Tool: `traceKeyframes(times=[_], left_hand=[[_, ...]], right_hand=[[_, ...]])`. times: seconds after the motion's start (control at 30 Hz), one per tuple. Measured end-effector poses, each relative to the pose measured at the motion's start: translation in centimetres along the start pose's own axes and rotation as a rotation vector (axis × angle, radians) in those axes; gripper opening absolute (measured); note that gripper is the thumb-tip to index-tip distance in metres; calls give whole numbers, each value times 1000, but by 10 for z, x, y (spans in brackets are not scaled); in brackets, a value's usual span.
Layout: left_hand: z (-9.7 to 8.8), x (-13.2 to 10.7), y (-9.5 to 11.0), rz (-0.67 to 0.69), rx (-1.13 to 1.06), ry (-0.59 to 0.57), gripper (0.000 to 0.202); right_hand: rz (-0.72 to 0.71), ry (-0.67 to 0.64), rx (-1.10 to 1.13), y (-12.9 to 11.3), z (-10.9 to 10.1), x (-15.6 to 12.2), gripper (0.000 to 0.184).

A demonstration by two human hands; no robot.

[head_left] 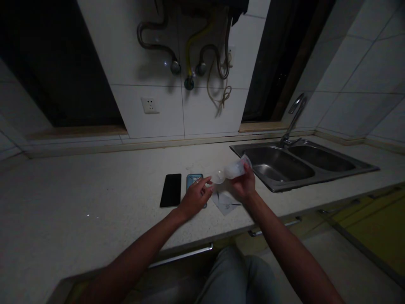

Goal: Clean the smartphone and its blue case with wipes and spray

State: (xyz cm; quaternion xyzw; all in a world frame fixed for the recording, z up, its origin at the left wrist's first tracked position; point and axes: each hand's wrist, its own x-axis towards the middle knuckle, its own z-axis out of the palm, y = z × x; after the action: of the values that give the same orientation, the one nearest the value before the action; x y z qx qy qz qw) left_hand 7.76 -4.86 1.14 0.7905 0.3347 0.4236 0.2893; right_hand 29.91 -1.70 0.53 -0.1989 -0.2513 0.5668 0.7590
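Observation:
My right hand (244, 185) is wrapped round a small clear plastic bottle (233, 169), held tilted with its mouth toward the left, above the counter. My left hand (196, 196) pinches at the bottle's left end, where a pale round cap (217, 177) shows. Under the hands a torn clear wrapper (225, 202) lies flat on the counter. A blue-cased phone (193, 180) lies partly under my left hand, and a black phone (171, 190) lies beside it to the left.
The speckled counter (79, 198) runs the width of the view. A double steel sink (300, 162) with a tap (292, 120) is at the right. A wall socket (149, 105) and hoses (190, 55) are on the tiled wall. Drawer handles show below the counter edge.

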Motion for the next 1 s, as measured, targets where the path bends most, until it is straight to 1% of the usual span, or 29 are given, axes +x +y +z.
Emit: traceKeyframes(times=[0.07,0.13,0.17,0.23,0.27,0.3,0.33,0.43,0.47,0.53,0.6,0.67,0.73,0.8,0.87,0.9,0.97,1.0], left_hand=[[1,-1,0,143,189,-31,26],[6,-1,1,255,346,-111,25],[10,0,2,294,410,-163,27],[19,5,3,337,484,-280,37],[24,7,4,346,485,-331,40],[29,11,4,349,459,-368,37],[33,14,5,350,412,-390,30],[40,21,5,319,209,-396,1],[40,22,6,291,129,-379,6],[39,23,8,212,-33,-322,9],[35,24,11,125,-169,-252,6],[30,28,13,2,-274,-174,7],[24,33,11,-198,-421,-79,15],[16,39,7,-462,-675,-2,20],[7,44,1,-708,-957,-15,19],[3,45,-1,-809,-1064,-20,20],[-4,46,-4,-935,-1223,2,22],[-7,46,-4,-962,-1276,26,22]], right_hand=[[-18,45,67,-4,0,3,26],[-40,84,109,-8,-2,7,30],[-46,99,120,-10,-4,9,33],[-51,118,128,-12,-8,12,37],[-50,117,120,-13,-10,13,39],[-49,112,107,-13,-11,14,40],[-48,104,96,-13,-12,14,40],[-36,82,75,-11,-11,12,38],[-27,80,70,-10,-10,12,37],[-4,84,52,-8,-8,10,35],[11,87,34,-7,-7,10,34],[-2,76,30,-7,-8,11,32],[-29,56,26,-8,-10,13,31],[-45,54,24,-9,-11,14,31],[-52,71,30,-10,-12,16,33],[-54,81,35,-10,-12,16,34],[-49,99,39,-10,-12,16,37],[-40,108,32,-9,-12,15,38]])
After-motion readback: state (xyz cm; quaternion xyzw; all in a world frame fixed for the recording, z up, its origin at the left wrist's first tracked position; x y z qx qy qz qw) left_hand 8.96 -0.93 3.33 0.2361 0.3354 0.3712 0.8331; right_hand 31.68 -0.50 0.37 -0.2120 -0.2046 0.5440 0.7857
